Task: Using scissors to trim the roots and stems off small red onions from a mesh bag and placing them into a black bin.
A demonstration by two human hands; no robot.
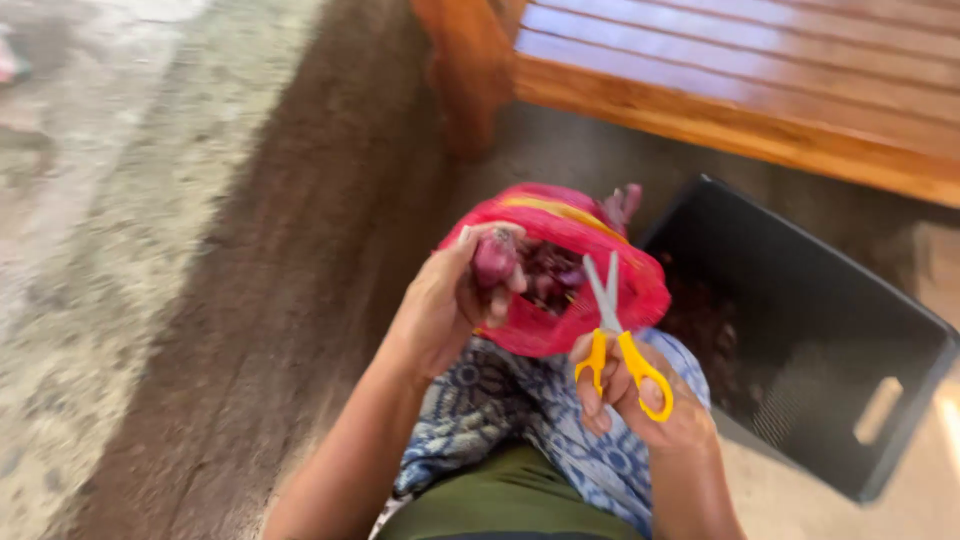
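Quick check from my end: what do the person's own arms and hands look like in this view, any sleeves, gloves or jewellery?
Both forearms are bare, with no sleeves showing up to the bottom edge of the picture. The left hand and right hand wear no gloves. I see no rings, watch or bracelets, though motion blur could hide small ones. Fingernails look short and unpainted.

A small reddish-purple shallot [494, 257] sits pinched in the fingers of the left hand [443, 305], held upright just above the open mouth of a red mesh bag [560, 225]. The bag rests on the person's lap, sagging open, with more dark purple shallots [552, 272] heaped inside. A pair of scissors [617, 335] with yellow handles and short silver blades points upward over the bag; the right hand [640, 400] grips them, fingers through the loops, blades slightly parted.
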